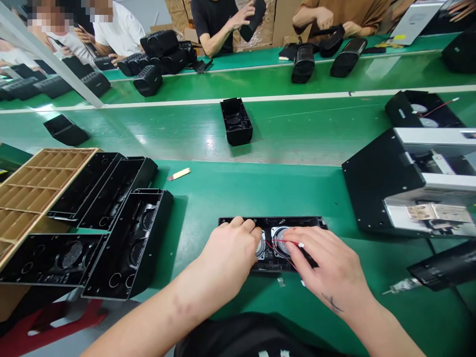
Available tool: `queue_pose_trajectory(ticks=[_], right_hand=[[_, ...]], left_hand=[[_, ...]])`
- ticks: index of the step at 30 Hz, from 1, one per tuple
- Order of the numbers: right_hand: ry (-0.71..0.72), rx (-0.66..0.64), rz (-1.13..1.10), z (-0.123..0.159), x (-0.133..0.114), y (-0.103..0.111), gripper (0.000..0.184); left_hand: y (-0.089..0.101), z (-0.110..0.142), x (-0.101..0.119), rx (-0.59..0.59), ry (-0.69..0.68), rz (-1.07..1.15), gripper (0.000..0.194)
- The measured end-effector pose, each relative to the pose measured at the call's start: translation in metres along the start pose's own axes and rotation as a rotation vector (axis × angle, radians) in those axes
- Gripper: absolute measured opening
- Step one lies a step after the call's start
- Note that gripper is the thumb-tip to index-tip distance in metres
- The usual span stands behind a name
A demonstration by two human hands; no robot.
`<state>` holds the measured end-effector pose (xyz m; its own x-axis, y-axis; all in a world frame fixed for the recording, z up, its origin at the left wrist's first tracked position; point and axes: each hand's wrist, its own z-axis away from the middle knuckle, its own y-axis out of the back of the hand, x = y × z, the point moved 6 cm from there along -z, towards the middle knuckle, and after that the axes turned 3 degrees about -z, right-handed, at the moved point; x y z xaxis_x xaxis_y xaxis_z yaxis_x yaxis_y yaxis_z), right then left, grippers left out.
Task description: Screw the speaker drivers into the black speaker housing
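A black speaker housing lies open-side up on the green bench before me, with two round speaker drivers in it. My left hand is closed over the left driver; its fingertips are hidden. At the right driver, my right hand is closed in a pinch on thin red and dark speaker wires. A small white connector shows by its fingers. The thumb and fingers hide part of that driver and the housing's right end.
More open housings and a cardboard divider box stand left, near a utility knife. On the right are a metal-and-black machine and an electric screwdriver. Another housing sits ahead; co-workers handle speakers across the line.
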<state>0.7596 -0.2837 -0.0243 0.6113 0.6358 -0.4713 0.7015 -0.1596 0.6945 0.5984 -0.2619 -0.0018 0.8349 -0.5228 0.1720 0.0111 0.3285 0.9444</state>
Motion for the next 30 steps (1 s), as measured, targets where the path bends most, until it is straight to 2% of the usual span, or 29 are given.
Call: queue_pose_trajectory(ticks=[7,26,28,30], right_hand=[[0.006,0.026,-0.012,0.000,0.000,0.001,0.010],[-0.015,0.017,-0.026,-0.002,0.002,-0.002,0.009],[-0.013,-0.004,-0.042,0.000,0.000,0.003,0.015],[-0.049,0.028,-0.061,0.010,-0.001,0.020,0.028]], left_hand=[[-0.006,0.005,-0.006,0.063,0.072,-0.001,0.030],[-0.009,0.005,-0.007,0.175,0.049,0.085,0.038],[-0.011,0.005,-0.007,0.192,0.053,0.101,0.039],[-0.010,0.010,-0.011,0.212,0.054,0.120,0.044]])
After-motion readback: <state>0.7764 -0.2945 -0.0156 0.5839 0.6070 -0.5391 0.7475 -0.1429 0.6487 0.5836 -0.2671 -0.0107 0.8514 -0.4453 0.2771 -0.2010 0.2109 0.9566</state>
